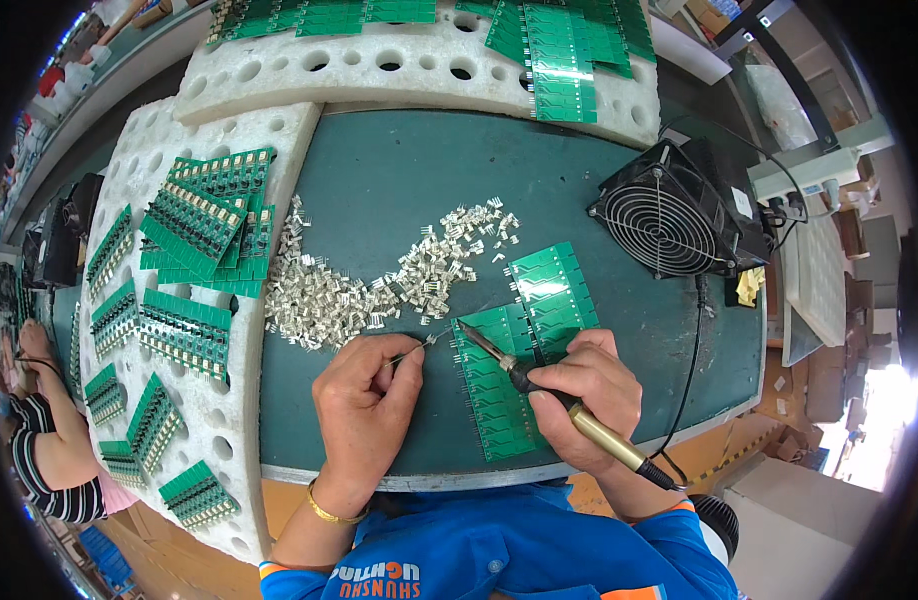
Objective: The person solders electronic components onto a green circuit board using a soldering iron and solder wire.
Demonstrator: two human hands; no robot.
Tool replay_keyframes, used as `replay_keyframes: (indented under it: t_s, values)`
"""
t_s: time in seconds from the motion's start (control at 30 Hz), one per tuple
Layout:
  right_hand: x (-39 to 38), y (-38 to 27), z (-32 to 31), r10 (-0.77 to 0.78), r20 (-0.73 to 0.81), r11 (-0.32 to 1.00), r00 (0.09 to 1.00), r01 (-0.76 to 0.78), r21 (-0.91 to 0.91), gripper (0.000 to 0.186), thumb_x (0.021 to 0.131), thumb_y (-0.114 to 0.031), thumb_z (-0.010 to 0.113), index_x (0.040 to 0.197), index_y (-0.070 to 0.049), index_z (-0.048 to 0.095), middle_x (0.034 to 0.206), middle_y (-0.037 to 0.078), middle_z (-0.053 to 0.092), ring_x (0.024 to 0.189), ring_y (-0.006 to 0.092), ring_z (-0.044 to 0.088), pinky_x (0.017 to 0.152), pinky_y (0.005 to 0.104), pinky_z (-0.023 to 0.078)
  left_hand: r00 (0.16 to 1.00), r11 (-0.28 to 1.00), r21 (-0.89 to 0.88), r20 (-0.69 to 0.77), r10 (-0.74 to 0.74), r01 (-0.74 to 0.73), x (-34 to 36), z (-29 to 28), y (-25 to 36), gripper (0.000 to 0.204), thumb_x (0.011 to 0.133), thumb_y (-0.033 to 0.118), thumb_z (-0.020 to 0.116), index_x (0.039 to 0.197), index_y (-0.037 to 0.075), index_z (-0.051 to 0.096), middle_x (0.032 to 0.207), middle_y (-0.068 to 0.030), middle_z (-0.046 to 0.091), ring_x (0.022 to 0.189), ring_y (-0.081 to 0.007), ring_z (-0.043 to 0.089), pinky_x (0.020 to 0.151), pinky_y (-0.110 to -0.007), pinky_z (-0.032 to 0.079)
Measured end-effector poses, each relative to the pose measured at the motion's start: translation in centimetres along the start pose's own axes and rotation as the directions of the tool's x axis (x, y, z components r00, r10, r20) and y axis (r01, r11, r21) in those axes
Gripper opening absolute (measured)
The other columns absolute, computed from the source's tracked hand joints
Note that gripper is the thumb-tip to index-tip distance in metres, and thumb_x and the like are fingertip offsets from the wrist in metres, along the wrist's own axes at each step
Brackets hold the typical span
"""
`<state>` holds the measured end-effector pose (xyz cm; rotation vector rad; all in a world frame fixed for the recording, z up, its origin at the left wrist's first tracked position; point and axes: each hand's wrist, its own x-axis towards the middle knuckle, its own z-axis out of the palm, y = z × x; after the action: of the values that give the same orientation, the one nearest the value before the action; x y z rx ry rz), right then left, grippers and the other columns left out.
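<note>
My right hand (591,395) grips a soldering iron (604,436) with a gold-coloured handle and a black front grip. The iron's pointed metal tip lies over the left edge of a green circuit board (501,400) on the table. My left hand (367,402) is closed, thumb and forefinger pinching a thin silvery length (409,353) that looks like solder wire. Its far end is by a small white piece close to the board's upper left edge. A second green circuit board (555,290) adjoins the first on the right. Beyond my left hand spreads a pile of small white pin connectors (329,300).
A black fan (664,215) with a wire grille stands at the right, its cable (696,360) running down the table. White foam boards with holes (229,425) hold populated circuit boards (194,225) at left and green boards (559,60) at the back. Another person (54,430) sits far left.
</note>
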<state>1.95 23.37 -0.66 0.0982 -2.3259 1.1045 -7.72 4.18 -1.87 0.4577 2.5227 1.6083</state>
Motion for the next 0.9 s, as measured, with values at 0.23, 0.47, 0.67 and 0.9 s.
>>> replay_keyframes:
  t_s: [0.23, 0.47, 0.67, 0.9]
  values:
    - [-0.22, 0.03, -0.11, -0.028, 0.028, 0.999, 0.999, 0.029, -0.021, 0.022, 0.073, -0.009, 0.079, 0.092, -0.005, 0.068, 0.07, 0.005, 0.065, 0.057, 0.0212, 0.057, 0.071, 0.0361, 0.045, 1.0, 1.0, 0.003, 0.009, 0.004, -0.004, 0.01, -0.11, -0.12, 0.008, 0.079, -0.003, 0.073, 0.085, 0.001, 0.071, 0.059, -0.0039, 0.048, 0.052, -0.0113, 0.042, 0.049, -0.029, 0.035]
    - [-0.42, -0.06, -0.23, -0.054, 0.047, 0.998, 0.997, 0.056, -0.039, 0.023, 0.074, -0.011, 0.08, 0.093, -0.005, 0.068, 0.069, 0.005, 0.065, 0.057, 0.0201, 0.057, 0.071, 0.0355, 0.045, 1.0, 1.0, -0.017, 0.026, 0.003, -0.002, -0.15, -0.19, -0.18, 0.006, 0.081, -0.003, 0.073, 0.086, -0.001, 0.07, 0.069, 0.0005, 0.053, 0.057, -0.0057, 0.039, 0.052, -0.023, 0.032]
    - [-0.66, -0.16, -0.36, -0.073, 0.069, 0.995, 0.995, 0.078, -0.059, 0.025, 0.074, -0.015, 0.08, 0.094, -0.004, 0.069, 0.069, 0.005, 0.065, 0.055, 0.0198, 0.056, 0.07, 0.0345, 0.044, 0.999, 1.0, -0.023, 0.032, 0.0, 0.001, -0.17, -0.15, -0.28, 0.006, 0.081, -0.003, 0.073, 0.086, -0.001, 0.07, 0.069, 0.0004, 0.053, 0.057, -0.0058, 0.04, 0.052, -0.024, 0.032]
    - [-0.78, -0.04, -0.4, -0.089, 0.084, 0.994, 0.992, 0.094, -0.058, 0.028, 0.075, -0.018, 0.081, 0.095, -0.003, 0.068, 0.069, 0.006, 0.065, 0.055, 0.0198, 0.057, 0.068, 0.034, 0.044, 1.0, 1.0, 0.005, 0.014, 0.021, -0.021, -0.05, -0.13, -0.13, 0.008, 0.078, -0.003, 0.074, 0.085, 0.002, 0.071, 0.059, -0.0021, 0.047, 0.053, -0.0105, 0.042, 0.049, -0.028, 0.034]
